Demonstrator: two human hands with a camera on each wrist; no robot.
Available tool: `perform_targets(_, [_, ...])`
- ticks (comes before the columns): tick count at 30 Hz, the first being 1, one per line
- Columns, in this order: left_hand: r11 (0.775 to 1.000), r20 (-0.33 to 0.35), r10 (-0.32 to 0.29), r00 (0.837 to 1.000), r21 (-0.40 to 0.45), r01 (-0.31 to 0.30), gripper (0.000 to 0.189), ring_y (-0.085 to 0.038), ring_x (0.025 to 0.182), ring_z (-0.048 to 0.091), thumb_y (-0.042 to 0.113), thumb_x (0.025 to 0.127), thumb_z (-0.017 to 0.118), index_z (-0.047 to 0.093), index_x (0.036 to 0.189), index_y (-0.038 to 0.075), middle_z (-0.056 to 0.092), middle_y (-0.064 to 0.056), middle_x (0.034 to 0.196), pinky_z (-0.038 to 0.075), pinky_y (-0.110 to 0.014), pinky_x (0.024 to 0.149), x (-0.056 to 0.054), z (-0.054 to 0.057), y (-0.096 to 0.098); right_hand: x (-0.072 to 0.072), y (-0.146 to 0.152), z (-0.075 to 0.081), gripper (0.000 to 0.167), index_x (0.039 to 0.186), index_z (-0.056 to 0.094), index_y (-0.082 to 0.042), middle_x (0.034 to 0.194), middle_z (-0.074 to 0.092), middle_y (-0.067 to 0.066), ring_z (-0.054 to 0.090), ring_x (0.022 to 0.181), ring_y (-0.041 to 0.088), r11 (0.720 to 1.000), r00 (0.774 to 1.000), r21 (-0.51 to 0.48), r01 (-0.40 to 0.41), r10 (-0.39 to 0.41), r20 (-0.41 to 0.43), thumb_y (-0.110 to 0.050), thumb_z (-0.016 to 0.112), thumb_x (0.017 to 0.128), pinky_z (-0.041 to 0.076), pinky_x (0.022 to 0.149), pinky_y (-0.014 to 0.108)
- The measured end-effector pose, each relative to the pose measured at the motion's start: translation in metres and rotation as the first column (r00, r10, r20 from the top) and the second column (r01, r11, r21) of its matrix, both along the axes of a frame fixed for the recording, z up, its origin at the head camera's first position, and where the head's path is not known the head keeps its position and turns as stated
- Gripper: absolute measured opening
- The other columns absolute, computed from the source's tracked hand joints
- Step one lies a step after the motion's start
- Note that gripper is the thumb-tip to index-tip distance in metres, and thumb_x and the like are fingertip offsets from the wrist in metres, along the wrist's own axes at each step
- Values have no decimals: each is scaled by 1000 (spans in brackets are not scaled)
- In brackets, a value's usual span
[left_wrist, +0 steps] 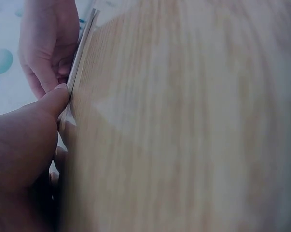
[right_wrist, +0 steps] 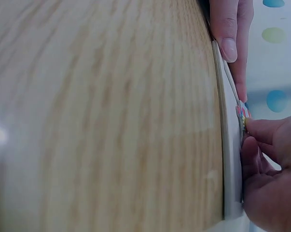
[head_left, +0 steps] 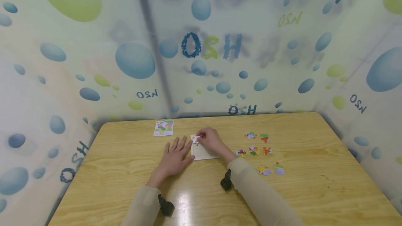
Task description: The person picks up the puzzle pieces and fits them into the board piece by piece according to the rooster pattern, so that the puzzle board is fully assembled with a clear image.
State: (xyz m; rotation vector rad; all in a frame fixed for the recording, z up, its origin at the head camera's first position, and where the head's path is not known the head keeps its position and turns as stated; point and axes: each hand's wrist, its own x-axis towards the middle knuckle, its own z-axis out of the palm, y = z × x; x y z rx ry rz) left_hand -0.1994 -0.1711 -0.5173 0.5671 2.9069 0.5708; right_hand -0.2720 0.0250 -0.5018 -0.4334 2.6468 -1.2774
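Note:
A pale puzzle board [head_left: 205, 153] lies on the wooden table, with a colourful jigsaw piece [head_left: 195, 140] in its far left corner. My right hand [head_left: 211, 141] pinches that piece between thumb and fingertips; the right wrist view shows the fingertips at the piece [right_wrist: 242, 112], low over the board. My left hand [head_left: 175, 158] lies spread with straight fingers at the board's left side, its thumb touching the board's near left edge. In the left wrist view the thumb [left_wrist: 53, 101] meets the board's rim. How far the piece is seated in the board is hidden by my fingers.
Several loose jigsaw pieces [head_left: 264, 170] lie scattered on the table [head_left: 125, 170] right of the board, some close to my right forearm. A square picture card [head_left: 163, 128] lies back left. Behind the table hangs a bubble-patterned curtain [head_left: 220, 79], which also closes both sides.

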Motion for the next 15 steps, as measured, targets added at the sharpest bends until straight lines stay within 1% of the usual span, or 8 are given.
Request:
perform_targets(5, [1000,-8,-3,1000,7,3,67,-41,155,5,50,107,45,32,162,15,15,-14,170,0,-68,117,0,0,0,1,-1,0,15,109,75,-3,99,59,6,55,91,19,1000,1000,22,1,0,-8,-5,70,95,50,81,35])
perform_targets(9, [1000,-8,-2,1000,11,2,67,-41,155,5,50,107,46,32,162,14,15,-14,169,0,-68,117,0,0,0,-1,-3,-2,14,109,75,-3,100,59,7,56,92,19,999,1000,33,3,-2,-24,-4,70,95,51,83,35])
perform_targets(12, [1000,-5,0,1000,16,0,67,-42,155,5,49,107,46,32,162,14,15,-14,169,0,-68,117,0,1,0,-1,-4,-3,13,107,75,-3,99,59,7,56,91,19,999,999,38,8,-6,-33,-4,70,95,51,83,36])
perform_targets(15, [1000,-2,1,1000,21,-1,67,-43,155,5,48,107,47,33,162,13,16,-15,169,0,-68,117,1,3,1,-1,-5,-4,9,101,75,-4,97,60,6,56,90,19,999,999,41,12,-10,-48,-3,70,94,51,81,35])
